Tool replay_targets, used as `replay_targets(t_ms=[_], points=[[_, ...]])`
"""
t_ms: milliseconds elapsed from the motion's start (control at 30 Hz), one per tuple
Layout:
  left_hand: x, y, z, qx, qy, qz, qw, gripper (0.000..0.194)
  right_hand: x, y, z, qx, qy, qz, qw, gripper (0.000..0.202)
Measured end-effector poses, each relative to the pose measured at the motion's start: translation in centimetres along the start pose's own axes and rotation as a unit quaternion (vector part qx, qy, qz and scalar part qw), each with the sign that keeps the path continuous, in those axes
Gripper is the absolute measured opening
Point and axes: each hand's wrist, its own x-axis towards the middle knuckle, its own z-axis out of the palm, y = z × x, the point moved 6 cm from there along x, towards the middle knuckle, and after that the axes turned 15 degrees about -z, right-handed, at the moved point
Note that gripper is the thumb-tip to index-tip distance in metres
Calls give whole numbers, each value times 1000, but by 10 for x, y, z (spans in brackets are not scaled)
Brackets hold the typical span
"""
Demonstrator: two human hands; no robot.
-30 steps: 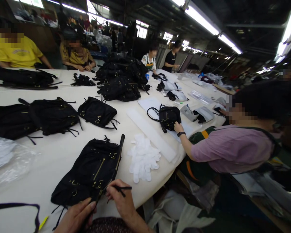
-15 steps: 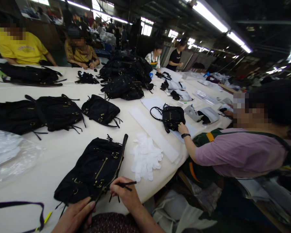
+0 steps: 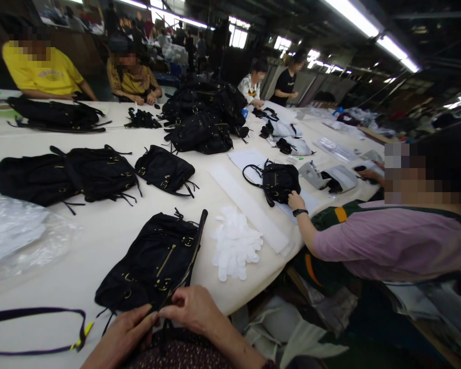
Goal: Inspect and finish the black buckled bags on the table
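Observation:
A black handbag with gold buckles and a gold zip lies slanted on the table right before me. At its near edge my left hand is closed, thumb and fingers pinching the bag's rim. My right hand is closed in a pinch beside it, at the zipped edge close to the left fingertips. What exactly sits between the right fingers is too small to make out. Dark strap ends hang below both hands. White gloves lie in a pile to the right of the bag.
More black bags lie in a row behind, with a heap of bags farther back. Clear plastic and a black strap are at left. On the right a co-worker's hand touches a small black bag. Others sit across the table.
My right hand has moved left and down along the bag's edge to my left fingertips. The dark strap that stuck out of its fingers no longer shows there. The view has shifted slightly.

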Motion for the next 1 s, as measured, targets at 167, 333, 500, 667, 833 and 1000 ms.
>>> replay_targets(t_ms=[167, 333, 500, 667, 833, 1000], points=[[5, -9, -3, 64, 31, 0, 997, 33, 2, 4, 21, -44, 24, 5, 999, 20], [12, -18, -3, 132, 35, 3, 991, 33, 0, 12, 32, -143, -51, -19, 988, 31], [15, -24, 3, 189, 43, 9, 981, 34, -2, 29, 40, -211, -74, -27, 974, 35], [9, -28, 4, 231, 48, -9, 972, 38, -3, 63, 16, -164, -7, 74, 984, 38], [11, -42, -3, 216, 36, -21, 976, 37, -1, 72, 17, -152, -4, 85, 985, 35], [18, -58, -3, 202, 22, -19, 979, 40, 5, 76, 12, -199, -8, 89, 976, 35]])
